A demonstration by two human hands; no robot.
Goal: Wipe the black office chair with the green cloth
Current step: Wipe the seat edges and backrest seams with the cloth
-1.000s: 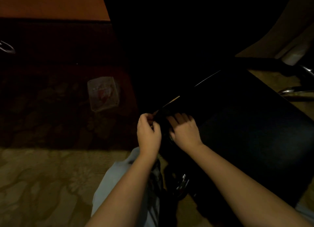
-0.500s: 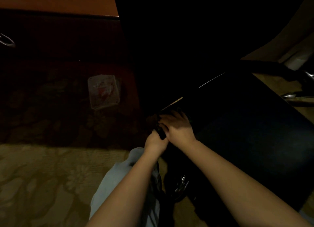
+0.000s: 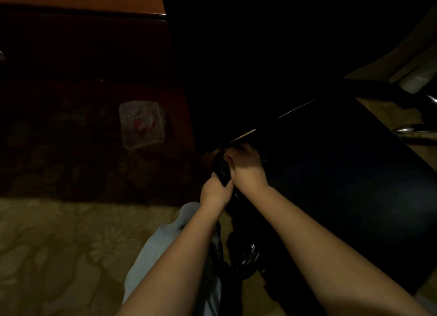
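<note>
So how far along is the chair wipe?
Nothing shows as finished; it is too dim to judge wiped areas. In hand: the left hand and right hand grip a dark bundle, likely the cloth, at the corner of the chair seat. Left: the broad seat surface and the rest of the chair.

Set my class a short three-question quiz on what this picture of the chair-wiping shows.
1. True or false: the left hand and the right hand both hold a dark bundle at the corner of the black chair seat.
2. The clear container lies on: A the seat, B the patterned floor, C a shelf.
3. Fill in: the chrome legs show at the picture's ___ edge.
Key: 1 true; 2 B; 3 right.
</note>
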